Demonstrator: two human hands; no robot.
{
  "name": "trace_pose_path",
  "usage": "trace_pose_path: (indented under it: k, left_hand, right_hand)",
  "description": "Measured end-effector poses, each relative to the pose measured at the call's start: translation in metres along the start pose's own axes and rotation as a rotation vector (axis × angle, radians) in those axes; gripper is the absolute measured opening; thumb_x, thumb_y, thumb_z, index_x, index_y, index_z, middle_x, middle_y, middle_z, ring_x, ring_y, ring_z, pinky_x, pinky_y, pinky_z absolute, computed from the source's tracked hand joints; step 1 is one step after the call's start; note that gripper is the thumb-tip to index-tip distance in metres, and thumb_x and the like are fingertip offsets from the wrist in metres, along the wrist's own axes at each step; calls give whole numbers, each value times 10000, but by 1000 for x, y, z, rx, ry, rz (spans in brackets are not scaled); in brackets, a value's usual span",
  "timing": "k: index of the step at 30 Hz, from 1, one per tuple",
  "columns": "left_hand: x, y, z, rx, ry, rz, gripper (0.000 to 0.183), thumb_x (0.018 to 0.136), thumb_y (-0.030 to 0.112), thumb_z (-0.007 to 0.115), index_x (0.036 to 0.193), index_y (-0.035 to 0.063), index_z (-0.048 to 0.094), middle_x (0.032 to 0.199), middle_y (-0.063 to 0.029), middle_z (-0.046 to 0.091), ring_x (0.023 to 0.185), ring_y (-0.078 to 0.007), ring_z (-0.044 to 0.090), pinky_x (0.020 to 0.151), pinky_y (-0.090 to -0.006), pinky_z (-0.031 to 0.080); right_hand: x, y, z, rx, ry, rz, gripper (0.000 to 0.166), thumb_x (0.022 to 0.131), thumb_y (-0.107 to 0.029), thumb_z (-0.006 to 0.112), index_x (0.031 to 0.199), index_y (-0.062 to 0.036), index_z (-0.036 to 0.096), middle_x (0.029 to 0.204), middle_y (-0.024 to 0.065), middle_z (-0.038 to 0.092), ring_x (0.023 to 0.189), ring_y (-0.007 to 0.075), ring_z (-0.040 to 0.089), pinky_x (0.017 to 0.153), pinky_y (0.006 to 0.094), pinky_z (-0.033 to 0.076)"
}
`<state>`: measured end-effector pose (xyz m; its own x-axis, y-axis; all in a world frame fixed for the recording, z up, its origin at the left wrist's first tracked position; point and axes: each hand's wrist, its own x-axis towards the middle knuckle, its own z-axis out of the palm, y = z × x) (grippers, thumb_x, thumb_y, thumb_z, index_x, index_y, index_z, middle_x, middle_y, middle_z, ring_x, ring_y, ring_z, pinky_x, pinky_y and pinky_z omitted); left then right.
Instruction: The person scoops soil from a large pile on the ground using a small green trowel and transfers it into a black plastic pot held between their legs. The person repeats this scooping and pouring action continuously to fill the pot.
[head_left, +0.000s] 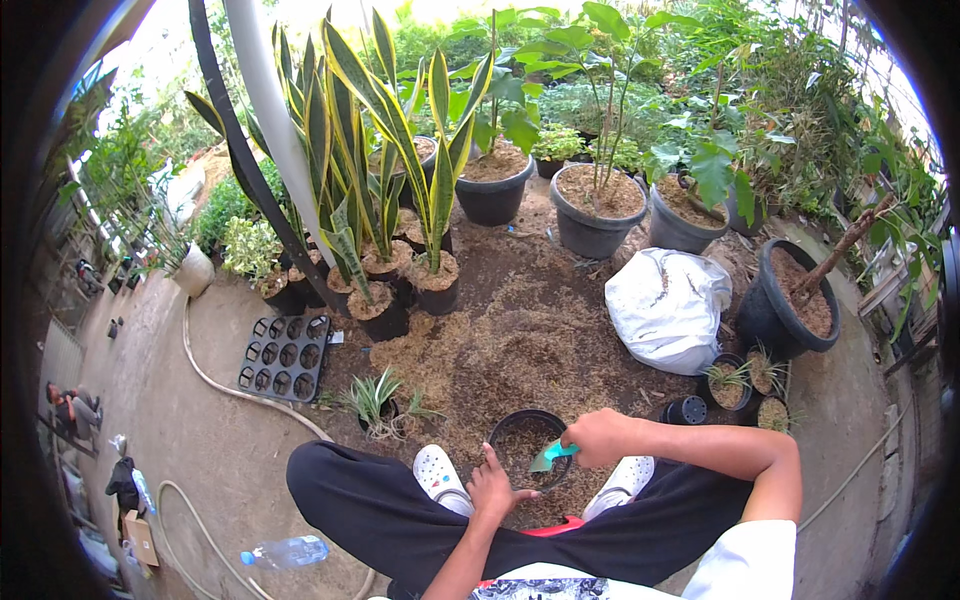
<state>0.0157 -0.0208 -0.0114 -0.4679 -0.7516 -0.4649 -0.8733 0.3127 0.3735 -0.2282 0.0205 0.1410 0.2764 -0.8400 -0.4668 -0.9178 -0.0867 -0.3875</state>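
Note:
A round black plastic pot (501, 424) stands on the ground between my feet, with loose brown potting mix inside it. My left hand (491, 484) holds the pot's near left side, index finger and thumb spread along the rim. In my right hand (598, 439) is a hand trowel (559, 451) with a turquoise handle. Its green blade points down and left into the pot, over the mix. Whether the blade tip is buried in the mix is hard to tell. Left of the pot sits a small spider plant (373, 401) in a dark pot.
Snake plants (382, 187) in black pots and a black cell tray (285, 358) stand ahead left. A white sack (667, 309) lies ahead right, near a large tilted pot (776, 307) and small potted plants (727, 382). A hose (225, 389) and a plastic bottle (289, 553) lie left.

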Motion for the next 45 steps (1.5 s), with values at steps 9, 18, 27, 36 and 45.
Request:
trace_pose_path:
  k: [9, 18, 27, 36, 45]
  left_hand:
    - [-1, 9, -11, -13, -50, -24, 1579, 554, 576, 945, 1575, -34, -93, 1427, -297, 503, 1306, -438, 509, 1088, -532, 408]
    - [0, 7, -11, -2, -62, -28, 1558, 589, 584, 929, 1576, -24, -111, 1429, -298, 500, 1311, -433, 502, 1092, -536, 402]
    - [-5, 8, -14, -2, -59, -54, 1542, 572, 587, 931, 1588, -25, -55, 1438, -300, 486, 1316, -423, 498, 1096, -514, 396]
    - [0, 7, -9, -15, -54, -37, 1546, 565, 587, 934, 1590, -22, -49, 1427, -297, 494, 1315, -420, 496, 1091, -522, 394]
    - [1, 1, -1, 10, 4, -13, 1525, 560, 637, 908, 1588, -29, 1, 1373, -279, 544, 1290, -428, 507, 1049, -561, 409]
  right_hand:
    - [4, 4, 17, 7, -24, 73, 371, 781, -209, 642, 1113, -71, 734, 858, 191, 732, 863, 374, 729, 765, 496, 583]
    - [3, 5, 0, 44, 16, 42, 379, 816, -208, 644, 1166, -82, 715, 940, 208, 735, 872, 389, 721, 785, 499, 579]
    - [-2, 6, -13, 83, -93, 52, 466, 800, -179, 650, 1257, -100, 684, 939, 216, 731, 893, 383, 723, 808, 491, 576]
    - [3, 9, 15, 77, -159, 39, 502, 829, -204, 653, 1325, -127, 649, 971, 222, 731, 928, 388, 715, 836, 491, 562]
    - [4, 3, 5, 57, -93, 91, 543, 766, -154, 651, 1308, -115, 666, 959, 208, 737, 928, 370, 722, 826, 471, 575]
